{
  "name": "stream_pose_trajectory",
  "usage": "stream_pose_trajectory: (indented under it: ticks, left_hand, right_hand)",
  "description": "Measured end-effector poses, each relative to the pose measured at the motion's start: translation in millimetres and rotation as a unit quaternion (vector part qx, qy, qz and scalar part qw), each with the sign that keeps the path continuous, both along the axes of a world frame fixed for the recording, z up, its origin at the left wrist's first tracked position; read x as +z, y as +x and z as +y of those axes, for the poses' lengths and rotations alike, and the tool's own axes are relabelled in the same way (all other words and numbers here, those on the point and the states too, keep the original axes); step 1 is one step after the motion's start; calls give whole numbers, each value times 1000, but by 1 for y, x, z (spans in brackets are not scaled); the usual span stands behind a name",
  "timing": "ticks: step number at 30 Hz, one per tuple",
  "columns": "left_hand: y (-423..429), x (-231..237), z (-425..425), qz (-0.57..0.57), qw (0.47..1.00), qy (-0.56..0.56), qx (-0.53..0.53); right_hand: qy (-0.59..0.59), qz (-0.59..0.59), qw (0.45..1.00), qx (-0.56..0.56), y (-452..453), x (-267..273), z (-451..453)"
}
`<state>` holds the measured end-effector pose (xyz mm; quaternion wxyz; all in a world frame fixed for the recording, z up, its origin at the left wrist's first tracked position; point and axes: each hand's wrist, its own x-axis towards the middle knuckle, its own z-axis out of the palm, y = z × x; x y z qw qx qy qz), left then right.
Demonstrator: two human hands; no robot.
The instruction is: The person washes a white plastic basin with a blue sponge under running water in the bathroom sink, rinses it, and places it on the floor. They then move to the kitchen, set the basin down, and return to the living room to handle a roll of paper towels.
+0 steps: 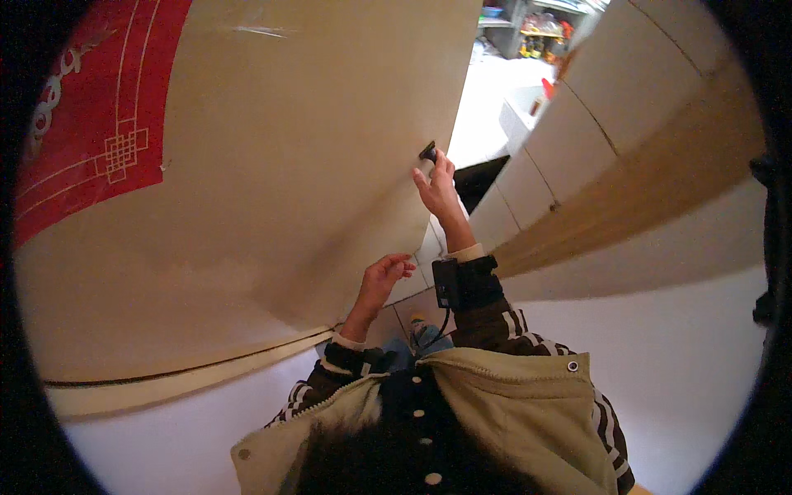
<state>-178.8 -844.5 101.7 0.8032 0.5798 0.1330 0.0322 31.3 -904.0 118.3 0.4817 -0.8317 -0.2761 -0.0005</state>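
Observation:
A large beige door (297,154) stands partly open before me, with a dark door handle (428,151) near its free edge. My right hand (440,185) is raised at that handle, fingertips touching or just beside it, thumb held apart. Lower and to the left, my left hand (385,278) hovers near the door's lower part with its fingers loosely bent and nothing visible in them. A black device (445,283) with a cable is strapped at my right wrist.
A red decoration (133,142) with gold lines hangs on the door. Past the doorway, shelves (544,18) hold bottles and packages. A tiled wall (557,142) flanks the opening at right. A white wall (649,346) lies nearer, and floor tiles (396,322) show below.

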Motion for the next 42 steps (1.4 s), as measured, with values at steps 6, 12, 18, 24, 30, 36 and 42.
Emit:
stream_pose_trajectory:
  ticks: [6, 12, 18, 24, 30, 36, 42]
  left_hand:
    - [31, -66, 67, -31, 996, -38, -71]
    - [21, -106, 244, -36, 992, -53, -109]
    - [42, -122, 447, -52, 985, -4, -167]
    - [70, -138, 694, -66, 979, 48, -186]
    - [135, -154, 879, -38, 946, 79, -313]
    - [113, -138, 948, -42, 824, 118, -553]
    - [52, -126, 1074, -57, 730, 160, -662]
  right_hand:
    - [-24, -113, 990, -76, 11, -53, 39]
    - [2, -74, 990, -119, 11, -71, 194]
    - [-36, 84, 991, -98, 70, -104, 398]
    - [195, 153, 969, -9, 62, -135, 640]
    - [316, 297, 900, 56, -63, -145, 763]
    - [432, 168, 830, -310, -196, -144, 849]
    - [478, 148, 652, -571, -318, -124, 1034]
